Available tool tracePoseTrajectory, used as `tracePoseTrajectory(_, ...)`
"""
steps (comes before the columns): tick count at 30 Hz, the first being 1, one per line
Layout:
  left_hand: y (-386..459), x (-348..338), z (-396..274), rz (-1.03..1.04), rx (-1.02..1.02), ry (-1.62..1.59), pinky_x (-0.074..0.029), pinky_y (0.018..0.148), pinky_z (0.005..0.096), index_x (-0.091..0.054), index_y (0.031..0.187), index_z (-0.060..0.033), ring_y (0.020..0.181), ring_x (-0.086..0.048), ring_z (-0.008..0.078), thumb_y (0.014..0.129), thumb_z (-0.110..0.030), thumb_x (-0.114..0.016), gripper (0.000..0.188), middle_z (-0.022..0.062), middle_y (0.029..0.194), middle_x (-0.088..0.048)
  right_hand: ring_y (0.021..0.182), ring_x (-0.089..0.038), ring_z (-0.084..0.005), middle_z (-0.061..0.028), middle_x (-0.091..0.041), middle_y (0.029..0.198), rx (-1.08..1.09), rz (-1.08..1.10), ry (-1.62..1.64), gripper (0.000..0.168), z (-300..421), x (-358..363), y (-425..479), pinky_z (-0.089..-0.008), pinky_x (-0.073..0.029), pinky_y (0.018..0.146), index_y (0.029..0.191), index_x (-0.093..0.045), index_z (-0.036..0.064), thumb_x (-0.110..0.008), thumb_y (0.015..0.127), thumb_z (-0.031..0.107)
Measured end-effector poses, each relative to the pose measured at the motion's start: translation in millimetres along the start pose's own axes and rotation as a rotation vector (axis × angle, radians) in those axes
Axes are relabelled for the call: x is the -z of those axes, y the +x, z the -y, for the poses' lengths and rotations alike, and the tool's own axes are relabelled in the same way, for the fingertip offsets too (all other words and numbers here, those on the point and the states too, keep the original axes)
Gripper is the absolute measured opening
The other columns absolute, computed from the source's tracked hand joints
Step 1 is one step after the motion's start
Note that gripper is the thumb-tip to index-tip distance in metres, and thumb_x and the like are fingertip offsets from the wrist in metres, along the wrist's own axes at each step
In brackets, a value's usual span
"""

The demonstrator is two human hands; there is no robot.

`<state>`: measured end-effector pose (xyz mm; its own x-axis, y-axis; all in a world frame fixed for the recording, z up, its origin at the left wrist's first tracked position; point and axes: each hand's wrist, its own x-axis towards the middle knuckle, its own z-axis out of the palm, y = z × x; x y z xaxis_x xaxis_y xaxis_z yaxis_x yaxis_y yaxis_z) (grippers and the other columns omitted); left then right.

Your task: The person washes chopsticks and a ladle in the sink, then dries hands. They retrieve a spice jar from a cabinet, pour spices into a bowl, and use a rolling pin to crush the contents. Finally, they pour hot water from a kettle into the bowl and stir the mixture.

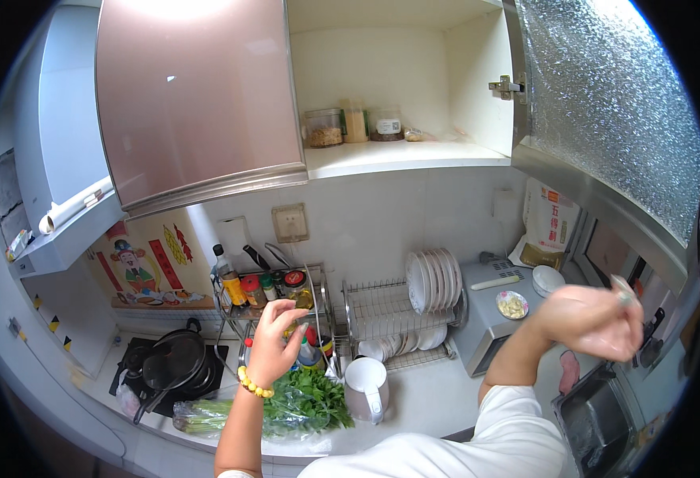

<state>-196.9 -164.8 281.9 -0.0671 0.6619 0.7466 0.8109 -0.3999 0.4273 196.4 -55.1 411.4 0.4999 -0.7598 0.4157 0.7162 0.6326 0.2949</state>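
Observation:
My left hand (277, 343), with a yellow bead bracelet (254, 382) at its wrist, is raised with thumb and fingers apart and nothing between them. Below it on the counter lie leafy green stalks (314, 397) in a clear plastic bag, beside a white-lidded jug (366, 391). Behind the hand stands a metal rack (326, 299) of seasoning bottles and jars. My right hand (595, 322) is blurred at the right, its fingers curled; whether it holds anything is unclear. In the picture it is nearest a white bowl (547, 279) and a small dish of pale pieces (512, 305).
Overhead, a frosted-glass cabinet door (613, 107) is raised, with jars (326, 128) on the shelf (403, 156). A wire dish rack (379, 299) holds plates (433, 281). A grey countertop oven (493, 334) stands right of it. A black pan (173, 361) is on the stove; a sink (601, 412) lies lower right.

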Motion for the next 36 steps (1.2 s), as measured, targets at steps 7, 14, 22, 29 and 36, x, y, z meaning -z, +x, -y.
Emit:
tracePoseTrajectory(7, -13, -16, 2, 0.0, 0.064, -0.069, -0.049, 0.081, 0.0293, -0.062, 0.105, -0.0016, 0.095, -0.057, 0.021, 0.079, 0.004, -0.06, 0.027, 0.0128, 0.112, -0.051, 0.093, -0.06, -0.0291, -0.0159, -0.06, 0.099, -0.419, 1.373, 0.005, 0.041, 19, -246, -143, -0.0387, -0.049, 0.078, 0.117, -0.052, 0.003, -0.059, 0.08, 0.02)
tracePoseTrajectory(14, -34, -37, 1, -0.006, 0.129, -0.067, -0.047, 0.085, 0.0311, -0.064, 0.105, -0.0032, 0.103, -0.054, 0.0251, 0.08, 0.0, -0.061, 0.025, 0.0136, 0.112, -0.052, 0.122, -0.049, -0.0324, -0.0163, -0.047, 0.134, -0.829, 2.099, -0.37, 0.083, -33, -329, -281, -0.0396, -0.045, 0.099, 0.14, -0.031, 0.008, -0.074, 0.073, 0.033)
tracePoseTrajectory(22, -58, -44, -2, -0.011, 0.308, -0.14, -0.049, 0.083, 0.0291, -0.064, 0.105, -0.0028, 0.102, -0.055, 0.0221, 0.081, 0.001, -0.06, 0.025, 0.0131, 0.114, -0.052, 0.121, -0.05, -0.0317, -0.0161, -0.042, 0.138, -0.65, 2.227, -0.349, 0.083, -43, -363, -333, -0.0373, -0.044, 0.099, 0.136, -0.039, 0.006, -0.078, 0.068, 0.035)
tracePoseTrajectory(29, -58, -51, -10, 0.009, 0.279, -0.146, -0.049, 0.084, 0.0292, -0.064, 0.103, -0.0019, 0.104, -0.055, 0.0239, 0.081, 0.001, -0.059, 0.023, 0.0137, 0.113, -0.052, 0.116, -0.052, -0.0288, -0.0193, -0.053, 0.124, -0.594, 1.679, -0.265, 0.075, -45, -363, -297, -0.0369, -0.046, 0.092, 0.122, -0.054, 0.003, -0.073, 0.067, 0.049)
tracePoseTrajectory(36, -47, -80, -32, 0.067, 0.194, -0.273, -0.047, 0.081, 0.0285, -0.064, 0.102, -0.0011, 0.092, -0.056, 0.0189, 0.08, 0.003, -0.058, 0.023, 0.0118, 0.112, -0.054, 0.098, -0.054, -0.0326, -0.0255, -0.055, 0.101, -0.67, 1.322, 0.459, 0.06, 3, -232, -107, -0.039, -0.042, 0.089, 0.117, -0.053, -0.004, -0.066, 0.073, 0.034)
